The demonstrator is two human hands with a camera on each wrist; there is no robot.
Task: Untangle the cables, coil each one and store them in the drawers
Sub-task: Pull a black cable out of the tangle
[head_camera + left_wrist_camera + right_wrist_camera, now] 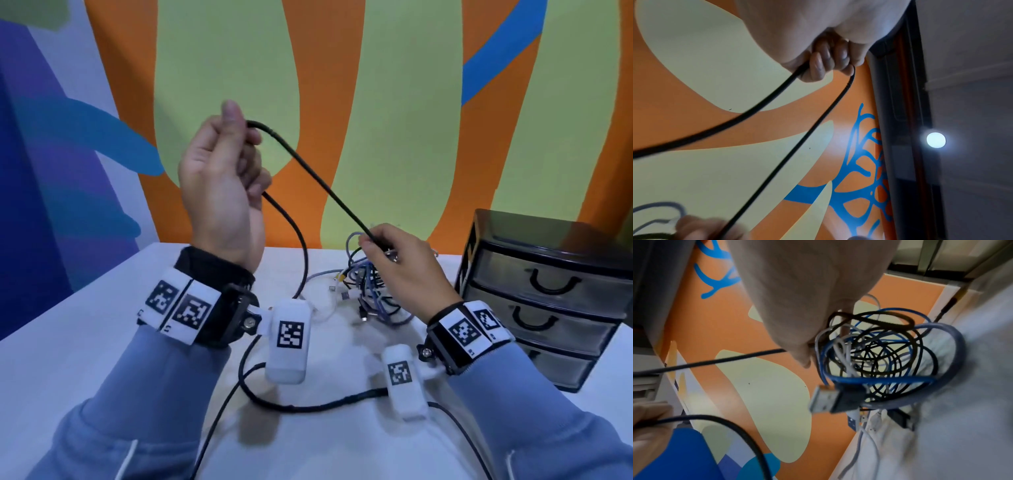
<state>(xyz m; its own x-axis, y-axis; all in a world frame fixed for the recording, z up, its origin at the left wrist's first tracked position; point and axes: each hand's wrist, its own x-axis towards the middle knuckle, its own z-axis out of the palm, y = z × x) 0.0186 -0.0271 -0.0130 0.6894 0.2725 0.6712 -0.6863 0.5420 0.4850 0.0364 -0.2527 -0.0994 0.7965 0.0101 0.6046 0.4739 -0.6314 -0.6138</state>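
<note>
Grip: our left hand [219, 178] curls round the black cable [318, 181], right hand [400, 263] pinching it lower beside the tangle [370, 287]; we should draw slack steadily upward, tangle pinned below.

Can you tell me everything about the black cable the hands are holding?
The black cable is thin and looks braided. The left hand grips it high up, and it bends over the fingers. One part runs tight down to the right hand, which pinches it above the tangle. The other part hangs down and curls across the table.
</note>
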